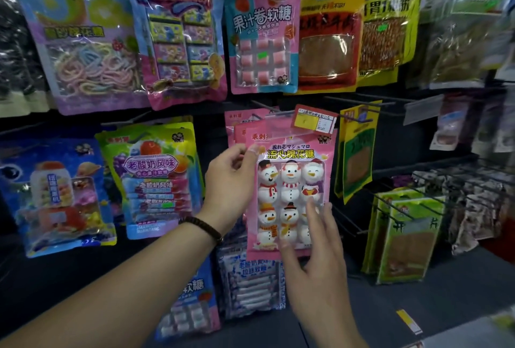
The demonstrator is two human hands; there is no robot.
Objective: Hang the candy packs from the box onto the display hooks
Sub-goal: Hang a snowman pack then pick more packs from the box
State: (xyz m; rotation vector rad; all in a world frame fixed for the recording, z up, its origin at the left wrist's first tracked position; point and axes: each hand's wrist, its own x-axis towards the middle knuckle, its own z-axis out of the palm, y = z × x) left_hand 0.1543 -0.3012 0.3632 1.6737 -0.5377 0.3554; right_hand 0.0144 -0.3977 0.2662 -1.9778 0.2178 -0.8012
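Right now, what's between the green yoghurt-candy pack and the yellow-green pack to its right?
Head view: the pink snowman pack, its top-left edge pinched by the left hand, right hand touching it.

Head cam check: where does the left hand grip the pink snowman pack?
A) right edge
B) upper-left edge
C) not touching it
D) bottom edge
B: the left hand pinches the pink snowman pack between thumb and fingertips at its upper-left edge, while the right hand lays straight fingers on the lower front.
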